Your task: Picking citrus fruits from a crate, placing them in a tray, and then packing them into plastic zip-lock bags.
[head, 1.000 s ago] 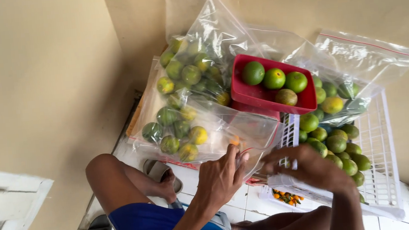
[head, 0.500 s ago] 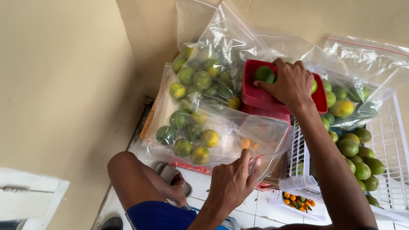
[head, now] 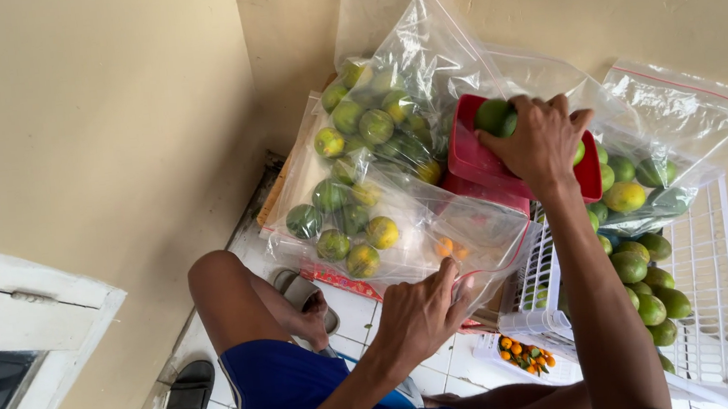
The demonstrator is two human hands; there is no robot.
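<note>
1. The right hand (head: 540,141) reaches into the shallow red plastic tub (head: 477,160), its fingers curled down over the green citrus fruit (head: 492,116) inside. One round green fruit shows at about ten o'clock from the knuckles, touching the fingertips. Whether any fruit is truly gripped under the palm cannot be told.
2. The left hand (head: 419,315) pinches the open lip of a clear plastic zip bag (head: 465,235), fingers clenched on the film and holding the mouth apart. The bag lies at twelve o'clock from this hand.
3. As a judgement of progress: this bag is nearly empty, with only a small orange fruit (head: 445,246) visible inside, so most of the filling looks left to do.
4. Other clear bags (head: 358,143), at ten to eleven o'clock from the left hand, already hold many green and yellow fruit.
5. A white plastic crate (head: 701,288), at four o'clock from the tub, holds more loose fruit.
</note>
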